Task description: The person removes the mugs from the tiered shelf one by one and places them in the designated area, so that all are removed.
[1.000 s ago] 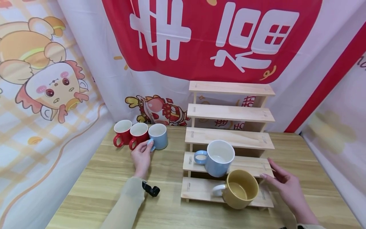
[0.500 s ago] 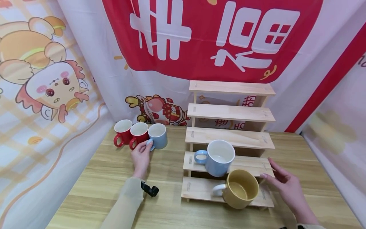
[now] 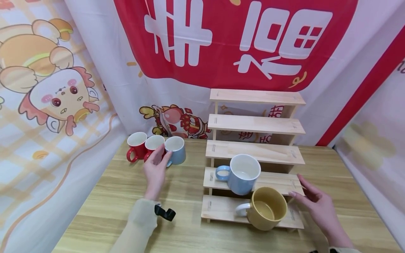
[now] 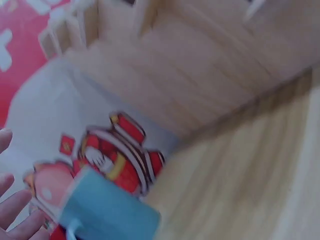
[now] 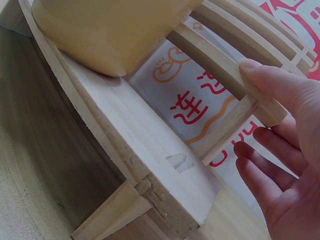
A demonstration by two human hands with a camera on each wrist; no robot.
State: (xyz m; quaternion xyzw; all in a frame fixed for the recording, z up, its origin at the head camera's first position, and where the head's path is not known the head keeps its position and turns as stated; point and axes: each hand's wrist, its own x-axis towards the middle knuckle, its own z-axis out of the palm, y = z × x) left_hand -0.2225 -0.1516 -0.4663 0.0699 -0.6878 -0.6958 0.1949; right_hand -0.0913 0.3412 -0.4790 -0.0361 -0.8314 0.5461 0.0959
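My left hand point(image 3: 154, 172) hovers by the handle of a light blue mug point(image 3: 179, 155), at the right end of a row with two red mugs, the outer one point(image 3: 138, 150) and the middle one point(image 3: 154, 141). Its fingers point(image 4: 18, 207) are extended and spread in the left wrist view, apart from the blue mug point(image 4: 110, 207). My right hand point(image 3: 321, 207) pinches the right end of the stepped wooden rack's second step point(image 3: 275, 180), thumb point(image 5: 265, 75) on top. Another blue mug point(image 3: 241, 182) stands on that step. A mustard mug point(image 3: 265, 218) with a white handle sits on the lowest step.
The rack's upper steps point(image 3: 253, 123) rise toward a printed cloth backdrop point(image 3: 186, 88). Wood-grain tabletop point(image 3: 186, 211) lies between the mug row and the rack. Cloth also hangs at the left point(image 3: 57, 147) and right point(image 3: 373, 140).
My left hand has let go of the blue mug's handle, and its fingers have spread and lifted slightly. The mugs and my right hand stay in place.
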